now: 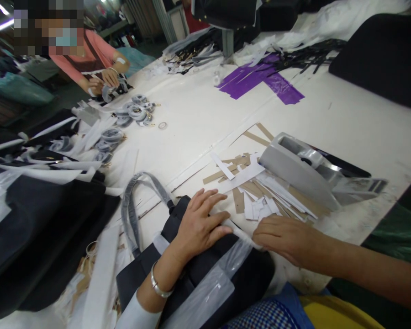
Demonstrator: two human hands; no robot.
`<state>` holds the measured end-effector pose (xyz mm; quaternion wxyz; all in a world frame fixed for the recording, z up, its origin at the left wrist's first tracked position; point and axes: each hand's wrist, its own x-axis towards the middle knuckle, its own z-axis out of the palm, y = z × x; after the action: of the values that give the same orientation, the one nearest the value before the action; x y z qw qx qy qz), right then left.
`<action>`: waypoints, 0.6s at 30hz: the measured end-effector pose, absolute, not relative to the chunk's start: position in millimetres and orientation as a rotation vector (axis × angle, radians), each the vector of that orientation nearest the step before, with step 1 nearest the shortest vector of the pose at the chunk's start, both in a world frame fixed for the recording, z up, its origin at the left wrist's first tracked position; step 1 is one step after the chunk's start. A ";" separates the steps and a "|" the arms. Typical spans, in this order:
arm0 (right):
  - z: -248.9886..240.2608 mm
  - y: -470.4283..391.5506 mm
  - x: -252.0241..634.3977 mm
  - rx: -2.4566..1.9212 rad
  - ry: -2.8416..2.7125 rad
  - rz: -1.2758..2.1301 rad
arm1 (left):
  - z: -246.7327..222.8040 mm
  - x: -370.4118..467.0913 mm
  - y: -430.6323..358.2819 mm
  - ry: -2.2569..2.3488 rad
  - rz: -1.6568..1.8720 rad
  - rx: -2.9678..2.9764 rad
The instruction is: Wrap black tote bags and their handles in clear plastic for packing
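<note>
A black bag [195, 262] lies on the white table in front of me, its wrapped grey handle [132, 214] looping out to the left. My left hand [203, 221] rests on the bag's upper part, fingers spread, with a silver bangle at the wrist. At the bag's right side my right hand [284, 240] is closed at the end of a white wrapping strip [239, 233]; its fingertips are partly hidden. Clear plastic film [205, 297] covers part of the bag's front.
Paper and cardboard strips [256, 192] lie beyond my hands, beside a grey tape dispenser [301, 169]. Black bags [41, 237] are piled at left. Purple tape [260, 80] and wrapped straps [133, 112] lie farther back. Another person [92, 59] works across the table.
</note>
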<state>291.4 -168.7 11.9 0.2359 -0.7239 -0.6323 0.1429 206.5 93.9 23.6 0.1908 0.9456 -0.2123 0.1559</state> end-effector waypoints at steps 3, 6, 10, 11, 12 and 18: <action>11.3 -168.0 277.1 -2.045 -1.618 0.232 | 29.6 206.2 91.3 -0.676 0.361 2.641; 8.5 -163.5 262.4 -2.064 -1.410 0.196 | 33.4 203.3 87.7 -0.792 0.441 2.589; 2.6 -155.6 247.0 -1.931 -0.936 0.376 | 39.2 197.6 85.3 -0.840 0.550 2.518; 1.7 -153.9 244.4 -1.854 -0.757 0.497 | 40.4 196.7 85.2 -0.828 0.567 2.512; 1.2 -152.5 242.3 -1.753 -0.568 0.621 | 41.4 196.0 85.2 -0.816 0.582 2.508; 1.6 -146.7 244.8 -1.463 0.027 0.903 | 41.6 193.1 84.7 -0.822 0.634 2.505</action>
<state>244.8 -146.7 1.6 0.6525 -0.6447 0.0121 0.3980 193.1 84.7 41.6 0.2135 0.9025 -0.2961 0.2285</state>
